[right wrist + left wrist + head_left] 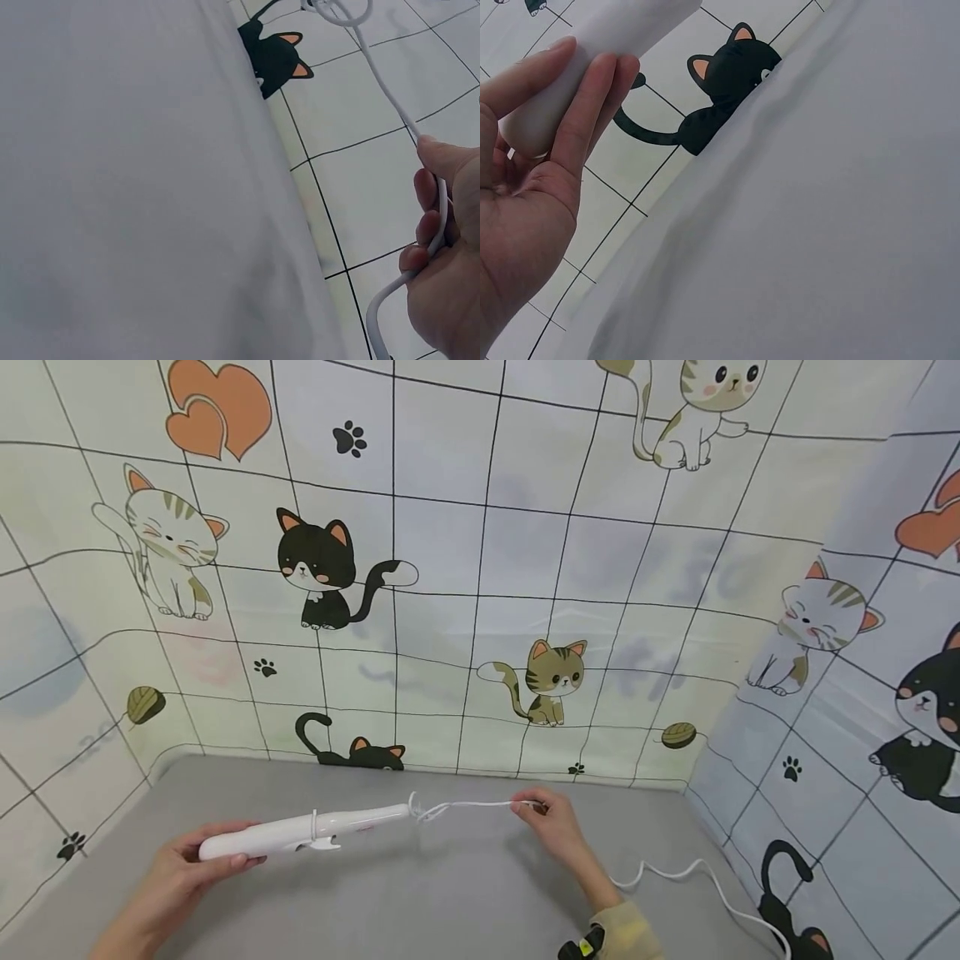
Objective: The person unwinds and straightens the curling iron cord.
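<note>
A white curling iron is held lengthwise over the grey surface, its thick rounded end to the left. My left hand grips that thick end between thumb and fingers; the left wrist view also shows the fingers around it. A small lever sticks out below its middle. From the thinner right end runs a white power cord, looped around itself close to the iron. My right hand pinches the cord, which stretches nearly straight between loops and fingers. In the right wrist view the cord passes through the curled fingers.
Beyond my right wrist the rest of the cord trails in curves to the front right. The grey tabletop meets a cloth backdrop printed with cats and grid lines at the back and both sides. A dark wrist device sits by my yellow sleeve.
</note>
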The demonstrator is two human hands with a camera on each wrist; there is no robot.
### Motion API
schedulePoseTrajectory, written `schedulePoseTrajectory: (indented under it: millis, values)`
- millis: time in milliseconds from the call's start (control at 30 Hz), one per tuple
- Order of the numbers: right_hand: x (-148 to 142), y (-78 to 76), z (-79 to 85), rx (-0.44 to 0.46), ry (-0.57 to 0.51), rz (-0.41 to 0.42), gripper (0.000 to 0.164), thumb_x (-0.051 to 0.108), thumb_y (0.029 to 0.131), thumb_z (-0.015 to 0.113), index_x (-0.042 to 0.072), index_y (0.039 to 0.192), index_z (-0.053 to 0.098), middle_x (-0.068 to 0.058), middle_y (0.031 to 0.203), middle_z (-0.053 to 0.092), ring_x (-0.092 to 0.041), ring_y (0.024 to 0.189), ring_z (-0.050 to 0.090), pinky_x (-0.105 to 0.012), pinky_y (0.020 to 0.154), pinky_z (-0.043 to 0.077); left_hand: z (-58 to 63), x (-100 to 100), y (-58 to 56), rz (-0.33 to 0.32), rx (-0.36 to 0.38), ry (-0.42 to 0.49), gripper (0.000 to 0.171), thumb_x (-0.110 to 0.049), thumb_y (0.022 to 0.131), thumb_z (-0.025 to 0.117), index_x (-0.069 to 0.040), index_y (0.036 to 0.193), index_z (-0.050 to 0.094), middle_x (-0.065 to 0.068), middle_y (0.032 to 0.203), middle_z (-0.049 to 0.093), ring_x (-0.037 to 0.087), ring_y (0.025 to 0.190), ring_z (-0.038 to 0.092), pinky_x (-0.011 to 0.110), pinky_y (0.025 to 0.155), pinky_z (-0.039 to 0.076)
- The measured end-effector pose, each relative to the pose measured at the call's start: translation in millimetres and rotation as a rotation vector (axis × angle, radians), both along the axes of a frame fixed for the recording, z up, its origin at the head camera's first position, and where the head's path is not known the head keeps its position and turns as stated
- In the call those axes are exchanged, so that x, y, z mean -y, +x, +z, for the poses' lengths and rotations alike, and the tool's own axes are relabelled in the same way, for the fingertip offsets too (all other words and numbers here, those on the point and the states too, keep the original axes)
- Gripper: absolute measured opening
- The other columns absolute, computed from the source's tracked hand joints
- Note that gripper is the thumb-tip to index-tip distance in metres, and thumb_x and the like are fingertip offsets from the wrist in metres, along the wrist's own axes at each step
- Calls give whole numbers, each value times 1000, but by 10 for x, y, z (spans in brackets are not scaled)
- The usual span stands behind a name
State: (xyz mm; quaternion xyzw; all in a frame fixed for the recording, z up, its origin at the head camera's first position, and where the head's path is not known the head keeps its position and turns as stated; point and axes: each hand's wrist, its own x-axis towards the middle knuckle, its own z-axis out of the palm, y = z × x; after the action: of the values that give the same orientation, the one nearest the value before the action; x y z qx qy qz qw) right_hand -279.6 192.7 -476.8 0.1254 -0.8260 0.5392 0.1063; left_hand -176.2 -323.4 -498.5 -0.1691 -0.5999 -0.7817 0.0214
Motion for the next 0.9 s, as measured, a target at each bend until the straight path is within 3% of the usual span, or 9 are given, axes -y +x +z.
schedulePoseTrajectory:
  millis: [100,367,600,767,900]
  values:
    - [-39,-24,29,2,26,-9,7,6,92,76,4,98,77,-7,102,73,-10,86,62,-18,74,54,12,-19,-26,-15,-15,29,49,27,91,52,2,129,68,6,122,73,27,100,73,40,92,60]
    - [-162,-72,140,-11,46,-59,9,6,94,73,0,100,76,-9,99,72,-11,76,52,-20,62,44,39,-48,-70,-22,-30,40,50,28,90,52,2,128,69,6,122,73,28,100,74,39,92,60]
    - [-67,-14,-25,21,92,34,9,8,95,74,1,99,76,-4,90,70,-9,72,52,-19,58,44,11,-17,-67,-20,-73,64,50,29,89,50,4,128,67,7,123,72,25,101,73,39,92,61]
    - [-2,77,-104,16,162,78,13,14,97,71,5,105,78,-3,96,74,-16,87,65,-25,72,55,-39,2,-53,-16,-45,70,49,30,89,51,5,128,68,7,123,72,21,104,71,42,92,60]
    - [29,93,-120,-36,184,88,21,13,98,69,1,114,75,-9,112,75,-33,112,66,-48,99,56,-13,1,-50,-33,-31,86,51,30,89,50,2,128,69,6,124,72,21,105,71,42,93,59]
